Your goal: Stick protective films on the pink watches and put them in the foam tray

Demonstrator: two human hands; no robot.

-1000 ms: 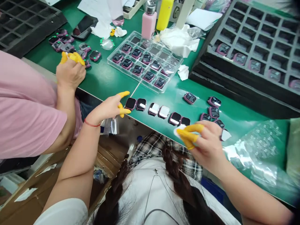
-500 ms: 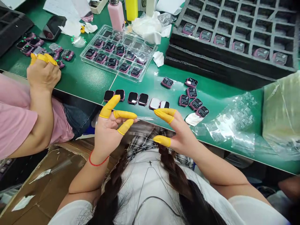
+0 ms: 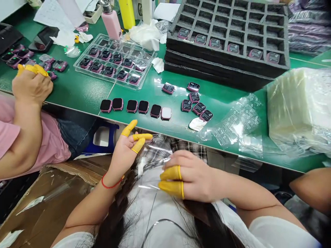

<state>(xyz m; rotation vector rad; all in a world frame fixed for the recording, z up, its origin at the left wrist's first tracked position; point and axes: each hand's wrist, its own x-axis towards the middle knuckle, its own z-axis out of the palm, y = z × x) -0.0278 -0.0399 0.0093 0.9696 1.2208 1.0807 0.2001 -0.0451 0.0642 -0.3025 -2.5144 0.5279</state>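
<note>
My left hand (image 3: pixel 126 146), with yellow finger cots, pinches a clear plastic film (image 3: pixel 160 143) between thumb and a finger, in front of the table edge; its index finger points up. Nearer my chest, my right hand (image 3: pixel 191 175) has its cot-covered fingertips pressed together on a clear strip (image 3: pixel 147 187), slightly blurred. Beyond the hands, a row of pink-framed watches lies on the green table, among them a dark-screened one (image 3: pixel 132 106) and a white-screened one (image 3: pixel 166 113). Several watches with printed film, such as this one (image 3: pixel 199 108), lie to the right.
A clear tray (image 3: pixel 77 69) holds watches. Black foam trays (image 3: pixel 207 69) are stacked behind, with a wrapped block (image 3: pixel 289 106) at right. Film sheets (image 3: pixel 230 127) lie near it. Another person's hand (image 3: pixel 32 82) rests by watches at left. A pink bottle (image 3: pixel 111 24) stands behind.
My right hand has moved down toward my chest and closed its fingers, drawing clear film away from my left hand, which has lowered slightly. The view has shifted right.
</note>
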